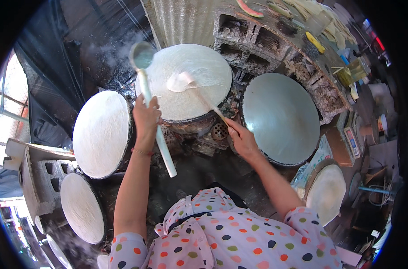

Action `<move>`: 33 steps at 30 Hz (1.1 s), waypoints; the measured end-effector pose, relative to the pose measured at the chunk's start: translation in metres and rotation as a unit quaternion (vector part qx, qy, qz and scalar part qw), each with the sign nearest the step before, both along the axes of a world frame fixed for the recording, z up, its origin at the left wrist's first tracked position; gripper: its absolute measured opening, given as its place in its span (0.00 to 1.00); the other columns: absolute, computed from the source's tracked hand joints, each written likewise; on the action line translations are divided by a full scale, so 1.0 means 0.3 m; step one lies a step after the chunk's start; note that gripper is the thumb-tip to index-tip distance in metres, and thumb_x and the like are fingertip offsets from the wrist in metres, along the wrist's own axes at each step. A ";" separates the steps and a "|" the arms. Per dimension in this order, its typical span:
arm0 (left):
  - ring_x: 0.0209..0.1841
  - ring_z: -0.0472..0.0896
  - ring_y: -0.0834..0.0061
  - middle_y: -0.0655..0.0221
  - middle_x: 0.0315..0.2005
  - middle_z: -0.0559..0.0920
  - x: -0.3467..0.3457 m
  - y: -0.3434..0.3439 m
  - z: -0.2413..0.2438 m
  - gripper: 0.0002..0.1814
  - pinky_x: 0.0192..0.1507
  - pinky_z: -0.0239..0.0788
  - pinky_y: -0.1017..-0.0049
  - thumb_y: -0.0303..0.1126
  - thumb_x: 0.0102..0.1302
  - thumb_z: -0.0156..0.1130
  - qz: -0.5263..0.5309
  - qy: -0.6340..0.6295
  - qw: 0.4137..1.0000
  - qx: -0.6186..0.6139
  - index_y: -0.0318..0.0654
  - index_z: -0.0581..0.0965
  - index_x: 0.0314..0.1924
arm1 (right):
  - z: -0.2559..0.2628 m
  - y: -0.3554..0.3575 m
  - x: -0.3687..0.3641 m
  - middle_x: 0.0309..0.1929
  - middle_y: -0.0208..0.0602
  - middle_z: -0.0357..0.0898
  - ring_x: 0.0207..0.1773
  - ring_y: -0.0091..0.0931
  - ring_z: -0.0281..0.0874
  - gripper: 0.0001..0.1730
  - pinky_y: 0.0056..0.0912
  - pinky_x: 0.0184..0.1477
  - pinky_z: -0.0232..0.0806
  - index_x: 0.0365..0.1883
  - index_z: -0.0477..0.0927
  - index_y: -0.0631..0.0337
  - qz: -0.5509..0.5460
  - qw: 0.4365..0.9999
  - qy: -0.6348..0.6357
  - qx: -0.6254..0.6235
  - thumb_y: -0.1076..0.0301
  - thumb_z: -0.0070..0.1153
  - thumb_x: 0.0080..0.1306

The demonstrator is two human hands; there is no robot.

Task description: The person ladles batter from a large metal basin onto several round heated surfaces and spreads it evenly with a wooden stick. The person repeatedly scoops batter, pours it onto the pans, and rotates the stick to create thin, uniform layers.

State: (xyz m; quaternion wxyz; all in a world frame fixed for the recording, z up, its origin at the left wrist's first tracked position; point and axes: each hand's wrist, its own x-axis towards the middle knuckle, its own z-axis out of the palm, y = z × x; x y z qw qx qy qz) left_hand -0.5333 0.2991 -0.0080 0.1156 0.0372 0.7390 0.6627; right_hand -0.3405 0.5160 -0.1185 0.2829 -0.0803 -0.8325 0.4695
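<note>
My left hand [147, 117] grips the pale handle of a ladle [142, 55], whose bowl is raised at the left rim of the far middle griddle. In my right hand [241, 138] is the thin stick of a wooden spreader [187, 80]. Its blurred head rests on white batter [177, 82] on that round griddle [204, 104], which is coated in white across most of its top. To the right stands a bare grey griddle [281, 117] with a sheen. A white-coated griddle [101, 134] lies just left of my left hand.
Another white-coated round griddle [81, 208] stands nearer on the left. Rough concrete blocks [254, 47] bear a cluttered ledge with a watermelon rind [249, 9] and a yellow object [315, 42]. Black plastic sheeting [53, 74] hangs at left. A pale round stack [326, 193] sits at right.
</note>
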 end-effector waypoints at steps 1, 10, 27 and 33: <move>0.14 0.66 0.86 0.74 0.21 0.70 0.003 0.039 -0.033 0.15 0.12 0.58 0.82 0.29 0.68 0.55 0.015 0.024 0.999 -0.038 0.34 0.69 0.53 | 0.032 -0.034 0.037 0.19 0.23 0.62 0.15 0.14 0.59 0.21 0.19 0.14 0.58 0.65 0.70 0.40 -0.041 0.992 -0.048 -0.106 0.62 0.41 0.75; 0.17 0.64 0.82 0.73 0.20 0.67 0.204 0.219 -0.143 0.23 0.17 0.61 0.80 0.20 0.67 0.47 0.058 -0.099 0.991 0.074 0.36 0.62 0.62 | 0.038 -0.313 -0.151 0.42 0.43 0.83 0.41 0.28 0.80 0.20 0.30 0.45 0.69 0.61 0.73 0.60 0.014 0.941 -0.166 -0.295 0.67 0.43 0.72; 0.21 0.60 0.91 0.73 0.30 0.65 0.429 0.029 0.085 0.17 0.15 0.52 0.92 0.30 0.74 0.48 0.026 -0.306 0.794 0.524 0.45 0.61 0.60 | 0.202 -0.142 0.021 0.18 0.19 0.61 0.14 0.14 0.57 0.21 0.19 0.13 0.54 0.64 0.71 0.48 -0.040 0.847 -0.267 -0.457 0.63 0.46 0.73; 0.20 0.60 0.91 0.73 0.30 0.68 0.542 -0.180 0.128 0.23 0.16 0.53 0.90 0.26 0.73 0.47 0.110 -0.178 0.876 0.435 0.44 0.59 0.66 | 0.127 -0.278 0.122 0.30 0.27 0.77 0.22 0.14 0.68 0.22 0.18 0.25 0.65 0.63 0.72 0.54 0.209 0.950 -0.183 -0.144 0.68 0.51 0.70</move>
